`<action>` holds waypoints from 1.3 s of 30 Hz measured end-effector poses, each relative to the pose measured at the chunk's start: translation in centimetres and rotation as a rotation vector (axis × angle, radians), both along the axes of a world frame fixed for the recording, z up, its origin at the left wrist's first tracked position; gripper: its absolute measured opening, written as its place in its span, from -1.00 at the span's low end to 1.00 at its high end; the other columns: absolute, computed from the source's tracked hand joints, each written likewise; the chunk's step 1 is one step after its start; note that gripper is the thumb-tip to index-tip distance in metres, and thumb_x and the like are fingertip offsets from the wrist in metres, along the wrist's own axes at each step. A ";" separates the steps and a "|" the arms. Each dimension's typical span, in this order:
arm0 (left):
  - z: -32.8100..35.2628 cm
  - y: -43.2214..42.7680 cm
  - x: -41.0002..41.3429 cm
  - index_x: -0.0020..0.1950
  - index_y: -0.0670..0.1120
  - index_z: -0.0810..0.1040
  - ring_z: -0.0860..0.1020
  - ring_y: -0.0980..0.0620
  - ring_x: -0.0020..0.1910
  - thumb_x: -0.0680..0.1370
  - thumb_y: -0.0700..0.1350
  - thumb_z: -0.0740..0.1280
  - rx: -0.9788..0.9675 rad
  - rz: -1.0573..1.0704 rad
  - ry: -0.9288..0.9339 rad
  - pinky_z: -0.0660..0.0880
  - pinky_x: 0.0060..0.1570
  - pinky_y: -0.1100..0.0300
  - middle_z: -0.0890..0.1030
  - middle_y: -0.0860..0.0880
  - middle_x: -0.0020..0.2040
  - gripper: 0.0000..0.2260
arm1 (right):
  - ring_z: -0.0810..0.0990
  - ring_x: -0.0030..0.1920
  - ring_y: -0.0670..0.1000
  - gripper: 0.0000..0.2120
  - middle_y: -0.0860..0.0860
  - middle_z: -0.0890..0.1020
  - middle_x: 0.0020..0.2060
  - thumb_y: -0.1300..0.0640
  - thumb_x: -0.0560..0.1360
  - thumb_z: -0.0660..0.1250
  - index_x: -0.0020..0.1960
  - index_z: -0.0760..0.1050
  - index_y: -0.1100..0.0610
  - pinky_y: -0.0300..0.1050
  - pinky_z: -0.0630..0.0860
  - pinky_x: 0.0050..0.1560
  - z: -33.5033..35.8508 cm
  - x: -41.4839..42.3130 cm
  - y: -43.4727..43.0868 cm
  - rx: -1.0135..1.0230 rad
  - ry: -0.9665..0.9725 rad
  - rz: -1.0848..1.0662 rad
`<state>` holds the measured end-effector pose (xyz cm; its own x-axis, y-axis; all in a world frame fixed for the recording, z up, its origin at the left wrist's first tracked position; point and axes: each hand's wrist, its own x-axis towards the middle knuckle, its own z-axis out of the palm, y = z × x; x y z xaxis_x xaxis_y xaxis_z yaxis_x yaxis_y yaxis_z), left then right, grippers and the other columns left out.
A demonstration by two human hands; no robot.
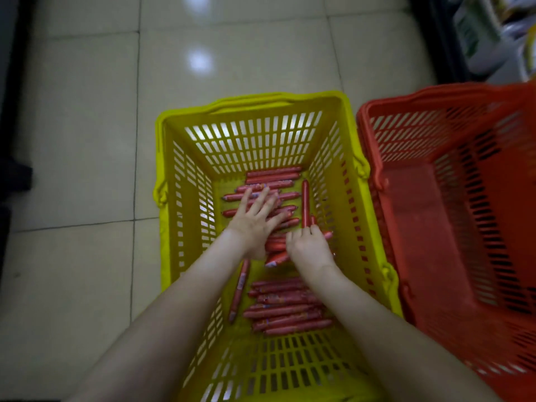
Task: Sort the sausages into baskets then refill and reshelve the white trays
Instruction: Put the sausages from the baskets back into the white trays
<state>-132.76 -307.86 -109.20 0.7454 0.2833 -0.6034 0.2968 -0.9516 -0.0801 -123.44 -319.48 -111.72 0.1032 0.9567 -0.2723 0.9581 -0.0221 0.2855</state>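
Tiled floor (87,140) is showing at far left. The yellow basket (249,104) is standing on it, and both my arms are reaching down inside.

Sausages (278,309): all are lying on the yellow basket's bottom. Most are lying crosswise in a far group and a near group, and a few are lying lengthwise along the side walls.

Left hand (255,221): I am laying it palm down on the far group. Its fingers (262,198) are lying straight and spread apart, resting flat on the sausages and gripping nothing.

Right hand (310,245): it is sitting just beside the left. Its fingers (304,232) are curling down together over a few sausages; one red end is poking out past them on the right. The fingertips are hidden.

The red basket (435,100) is standing beside the yellow one, rims almost touching. Nothing is showing on the part of its floor I can see.
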 end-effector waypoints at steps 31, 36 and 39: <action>38.8 -66.8 7.8 -0.13 -0.06 0.57 0.53 0.02 -0.37 0.34 -0.10 0.44 -0.237 -1.065 -1.113 0.45 -0.31 0.15 0.57 0.02 -0.32 -0.85 | 0.59 -0.21 0.17 -0.53 0.16 0.59 -0.18 0.25 0.18 0.39 0.08 0.45 0.30 -0.03 0.48 -0.28 42.8 -7.5 -66.3 0.343 -0.795 -1.231; 37.4 -78.7 1.7 -0.19 -0.04 0.54 0.52 0.00 -0.36 0.42 -0.17 0.14 -0.354 -1.363 -0.963 0.43 -0.30 0.17 0.57 0.00 -0.33 -0.82 | 0.60 -0.12 0.15 -0.66 0.16 0.62 -0.10 0.19 0.34 0.33 0.09 0.47 0.27 -0.02 0.49 -0.14 39.0 -16.6 -76.9 0.282 -0.831 -1.513; 34.8 -84.3 -2.1 -0.17 -0.03 0.56 0.55 0.01 -0.35 0.44 -0.15 0.08 -0.405 -1.493 -0.856 0.47 -0.28 0.17 0.59 0.00 -0.32 -0.74 | 0.61 -0.11 0.12 -0.68 0.14 0.62 -0.11 0.16 0.38 0.24 0.10 0.45 0.25 -0.03 0.47 -0.13 35.9 -21.7 -81.4 0.238 -0.802 -1.642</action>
